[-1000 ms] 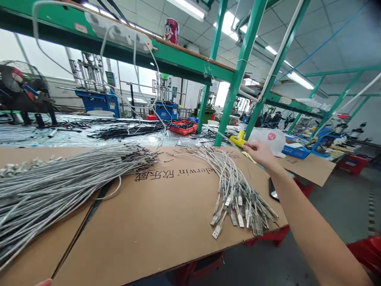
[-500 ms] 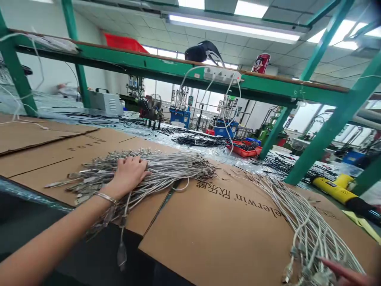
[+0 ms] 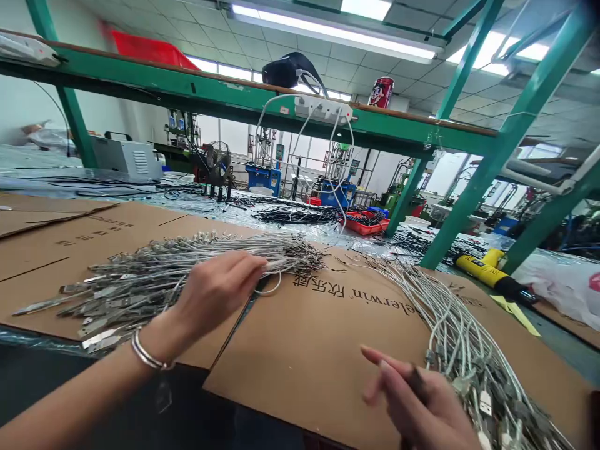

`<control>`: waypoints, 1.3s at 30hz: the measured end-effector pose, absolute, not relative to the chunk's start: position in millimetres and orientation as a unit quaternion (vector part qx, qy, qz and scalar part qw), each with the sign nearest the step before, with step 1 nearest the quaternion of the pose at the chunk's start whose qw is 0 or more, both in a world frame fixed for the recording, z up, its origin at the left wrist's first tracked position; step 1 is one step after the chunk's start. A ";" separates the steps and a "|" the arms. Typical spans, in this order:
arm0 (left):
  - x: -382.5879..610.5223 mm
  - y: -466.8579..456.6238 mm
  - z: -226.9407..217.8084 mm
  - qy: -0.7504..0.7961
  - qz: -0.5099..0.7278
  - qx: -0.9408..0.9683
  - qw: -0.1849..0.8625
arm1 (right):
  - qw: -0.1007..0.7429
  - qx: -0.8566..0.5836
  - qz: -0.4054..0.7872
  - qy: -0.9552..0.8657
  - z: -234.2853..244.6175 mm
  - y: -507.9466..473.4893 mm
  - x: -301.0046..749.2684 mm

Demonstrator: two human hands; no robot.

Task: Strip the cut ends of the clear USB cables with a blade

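My left hand point(image 3: 225, 284) is closed in a pinch above the front of a big pile of grey-white USB cables point(image 3: 154, 269). A white cable point(image 3: 275, 262) shows at its fingertips, and a blurred USB plug point(image 3: 164, 397) dangles below the wrist. My right hand point(image 3: 422, 400) hovers over the cardboard with its fingers curled and the index finger pointing left. A dark, slim object point(image 3: 417, 382) shows between its thumb and palm; its kind cannot be made out. Right beside this hand lies a second bundle of white USB cables point(image 3: 462, 331), plugs toward me.
Printed cardboard sheets point(image 3: 300, 350) cover the bench. A green shelf frame point(image 3: 197, 97) crosses above, carrying a power strip point(image 3: 323, 109) with hanging cords. To the right lie a yellow heat gun point(image 3: 482, 274) and a plastic bag point(image 3: 562, 284). Behind are black cables and a red tray point(image 3: 363, 224).
My left hand has lifted off the pile and closed into a pinch. My right hand has come up and left from the right bundle. The view has shifted right.
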State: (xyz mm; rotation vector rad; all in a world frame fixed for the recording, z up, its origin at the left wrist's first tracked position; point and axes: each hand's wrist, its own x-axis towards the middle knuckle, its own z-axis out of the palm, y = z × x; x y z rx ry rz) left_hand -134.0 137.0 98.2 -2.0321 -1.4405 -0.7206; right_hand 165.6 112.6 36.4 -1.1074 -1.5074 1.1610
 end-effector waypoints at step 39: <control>5.1 -7.9 -12.5 -0.341 -0.416 -0.203 -0.819 | 0.398 -0.468 0.537 -0.578 15.0 71.3 153.1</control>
